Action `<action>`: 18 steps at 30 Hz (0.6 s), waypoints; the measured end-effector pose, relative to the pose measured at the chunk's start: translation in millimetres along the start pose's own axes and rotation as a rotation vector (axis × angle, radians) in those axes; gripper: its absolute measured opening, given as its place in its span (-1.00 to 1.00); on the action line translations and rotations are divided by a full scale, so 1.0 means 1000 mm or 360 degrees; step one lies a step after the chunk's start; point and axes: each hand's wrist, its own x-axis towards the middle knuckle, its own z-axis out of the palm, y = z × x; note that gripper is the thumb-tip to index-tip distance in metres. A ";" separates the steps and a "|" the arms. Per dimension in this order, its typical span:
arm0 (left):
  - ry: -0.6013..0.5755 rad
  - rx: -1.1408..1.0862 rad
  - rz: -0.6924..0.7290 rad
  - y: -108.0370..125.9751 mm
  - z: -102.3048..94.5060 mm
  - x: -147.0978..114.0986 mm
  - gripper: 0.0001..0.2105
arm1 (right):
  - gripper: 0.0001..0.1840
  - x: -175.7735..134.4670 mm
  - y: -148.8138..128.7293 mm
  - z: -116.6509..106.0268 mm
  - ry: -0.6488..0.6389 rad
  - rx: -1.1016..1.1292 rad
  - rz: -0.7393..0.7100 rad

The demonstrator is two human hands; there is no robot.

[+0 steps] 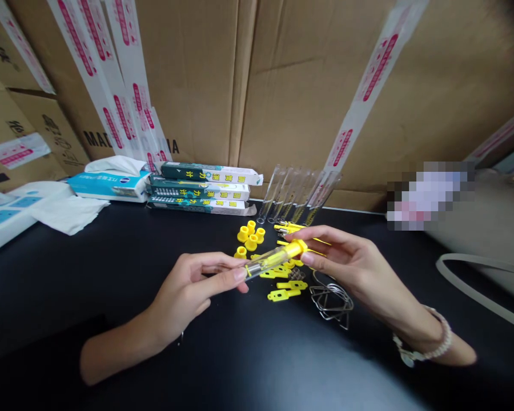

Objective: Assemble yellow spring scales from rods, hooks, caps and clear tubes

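My left hand (201, 279) is closed round the lower end of a clear tube (263, 264) of a spring scale, held tilted above the table. Inside the tube show a yellow piece and a metal part. At its upper right end sits a yellow cap (297, 248), pinched between the thumb and fingers of my right hand (338, 254). Under the tube lie flat yellow plastic parts (284, 294) and small springs (297, 274), partly hidden by my hands. Bent metal wire hooks (332, 302) lie in a heap below my right hand.
Several yellow collars (251, 242) stand behind the tube. Several clear tubes (289, 194) lean against the cardboard box (304, 85). Printed narrow boxes (201, 191) are stacked at the back, beside a tissue pack (111, 184). A power strip (17, 214) lies far left, a grey bag (466, 245) right.
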 end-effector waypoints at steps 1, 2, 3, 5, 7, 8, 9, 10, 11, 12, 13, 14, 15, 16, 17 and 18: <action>0.0015 0.0027 0.0008 0.000 0.000 0.000 -0.64 | -0.73 0.000 0.000 -0.001 0.0003 0.0005 -0.0003; 0.0029 0.0057 0.0024 0.000 -0.001 0.000 -0.64 | -0.73 0.001 0.000 -0.001 0.0006 0.0007 -0.0007; 0.0038 0.0086 0.0045 -0.001 -0.001 0.001 -0.64 | -0.73 0.001 0.000 -0.001 0.0006 0.0007 -0.0009; 0.0038 0.0121 0.0089 -0.001 -0.002 0.001 -0.66 | -0.72 0.001 0.000 -0.001 0.0002 0.0009 0.0000; 0.0023 0.0124 0.0121 -0.002 -0.002 0.002 -0.68 | -0.72 0.001 0.000 0.000 0.0001 0.0009 0.0016; 0.0016 0.0122 0.0139 -0.003 -0.002 0.002 -0.69 | -0.72 0.001 -0.001 0.000 0.0001 0.0010 0.0025; 0.0012 0.0119 0.0155 -0.003 -0.002 0.003 -0.71 | -0.72 0.001 -0.001 0.001 0.0000 0.0010 0.0031; 0.0009 0.0114 0.0165 -0.003 -0.002 0.003 -0.72 | -0.72 0.001 -0.001 0.001 0.0000 0.0009 0.0034; 0.0007 0.0111 0.0175 -0.004 -0.002 0.003 -0.73 | -0.72 0.000 -0.002 0.002 0.0001 0.0006 0.0034; 0.0005 0.0105 0.0185 -0.004 -0.002 0.004 -0.74 | -0.71 0.000 -0.002 0.002 0.0007 0.0006 0.0036; 0.0003 0.0100 0.0197 -0.005 -0.002 0.004 -0.75 | -0.71 0.000 -0.002 0.002 0.0016 0.0006 0.0041; -0.0001 0.0095 0.0208 -0.005 -0.002 0.004 -0.75 | -0.71 -0.001 -0.002 0.002 0.0024 0.0008 0.0050; -0.0004 0.0092 0.0214 -0.006 -0.002 0.004 -0.76 | -0.70 -0.001 -0.003 0.002 0.0032 0.0010 0.0062; -0.0009 0.0092 0.0218 -0.006 -0.003 0.004 -0.76 | -0.69 -0.002 -0.003 0.003 0.0036 0.0012 0.0074; -0.0012 0.0096 0.0218 -0.006 -0.003 0.004 -0.76 | -0.69 -0.002 -0.004 0.003 0.0037 0.0013 0.0084; -0.0016 0.0099 0.0214 -0.006 -0.003 0.003 -0.77 | -0.69 -0.002 -0.004 0.003 0.0035 0.0010 0.0089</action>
